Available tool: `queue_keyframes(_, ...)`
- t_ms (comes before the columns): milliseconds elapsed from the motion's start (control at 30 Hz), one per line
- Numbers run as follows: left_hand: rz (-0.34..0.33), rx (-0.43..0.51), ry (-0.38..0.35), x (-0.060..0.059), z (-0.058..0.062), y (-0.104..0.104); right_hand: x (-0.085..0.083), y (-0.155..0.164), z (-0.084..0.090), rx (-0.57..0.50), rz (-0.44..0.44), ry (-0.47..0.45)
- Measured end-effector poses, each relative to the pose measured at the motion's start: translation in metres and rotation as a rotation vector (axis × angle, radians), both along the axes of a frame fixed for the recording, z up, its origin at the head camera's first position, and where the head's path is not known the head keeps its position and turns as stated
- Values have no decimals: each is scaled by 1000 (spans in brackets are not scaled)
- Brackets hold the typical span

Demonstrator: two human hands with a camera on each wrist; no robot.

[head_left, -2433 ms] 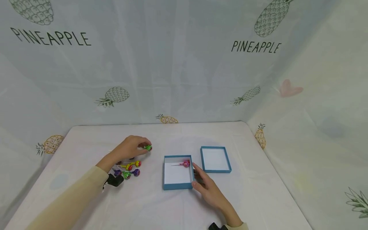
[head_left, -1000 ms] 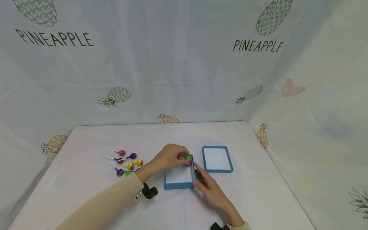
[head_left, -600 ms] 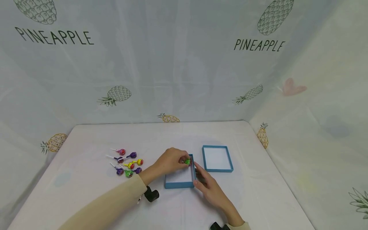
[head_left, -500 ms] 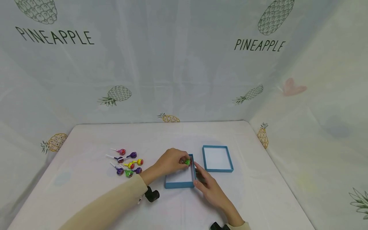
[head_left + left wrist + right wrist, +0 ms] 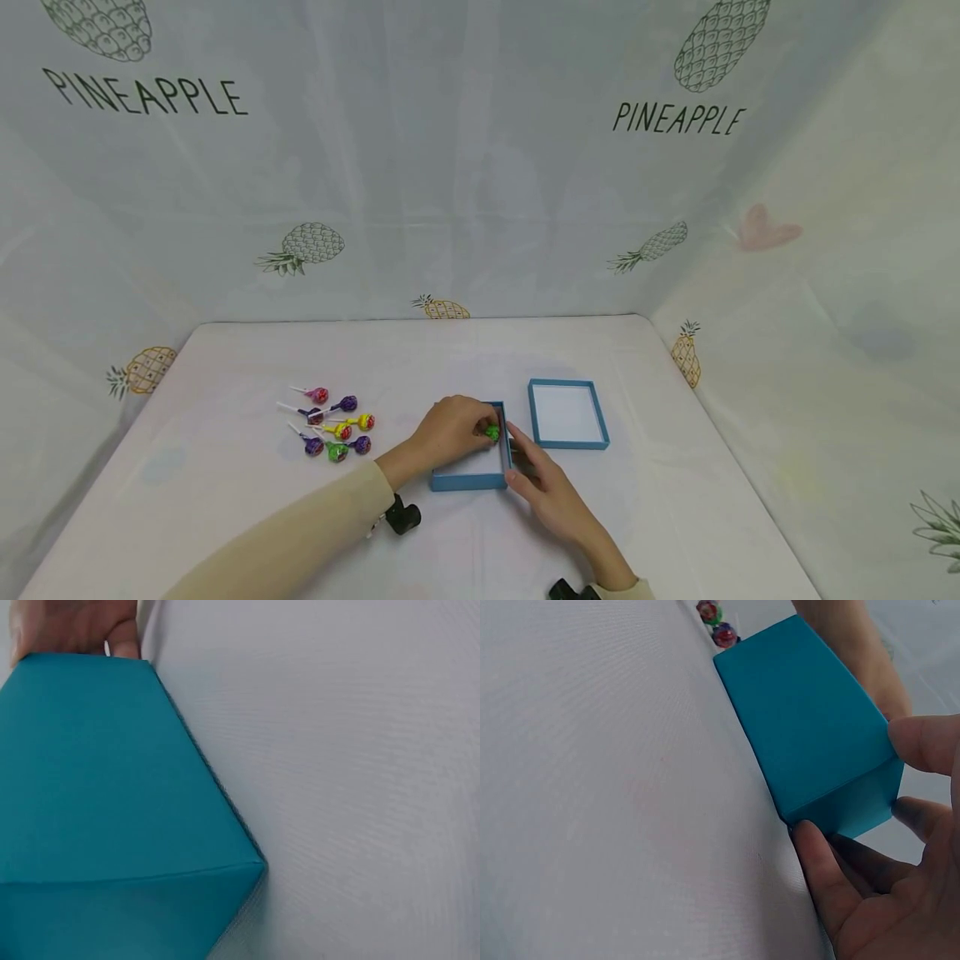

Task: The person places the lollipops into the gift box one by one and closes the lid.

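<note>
My left hand (image 5: 453,427) pinches a lollipop in a green wrapper (image 5: 492,432), low inside the blue open-topped box (image 5: 468,482). That hand covers much of the white inside of the box and hides the pink lollipop there. Around the box's right end, my right hand (image 5: 546,487) holds it, thumb at the front corner and fingers along the right wall. The right wrist view shows the thumb at the upper corner of the box (image 5: 802,720) and a fingertip low by the table. In the left wrist view, the box wall (image 5: 112,772) fills the left side, with fingers behind it.
To the left lies a group of lollipops, with pink (image 5: 319,395), purple (image 5: 347,403), yellow (image 5: 365,422) and green (image 5: 337,452) wrappers. A blue-rimmed lid (image 5: 568,414), white inside, lies right of the box on the white-covered table (image 5: 465,550).
My left hand has carried the green lollipop from the group on the left into the box, lowering it and shifting slightly toward me. My right hand keeps its place at the box.
</note>
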State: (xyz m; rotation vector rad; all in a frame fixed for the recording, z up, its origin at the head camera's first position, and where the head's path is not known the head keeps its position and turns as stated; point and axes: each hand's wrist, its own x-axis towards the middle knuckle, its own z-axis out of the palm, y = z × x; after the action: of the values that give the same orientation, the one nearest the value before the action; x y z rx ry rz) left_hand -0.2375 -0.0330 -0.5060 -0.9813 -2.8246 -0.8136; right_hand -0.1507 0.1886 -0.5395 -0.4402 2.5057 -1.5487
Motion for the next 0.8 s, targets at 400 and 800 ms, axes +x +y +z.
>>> queue_keyframes(400,7,-68,1,3,-1,4,0,-1,0,5,4,-2)
queue_keyframes(800,-11,-103,13,2,-3,3,1,-1,1,-2,6,-4)
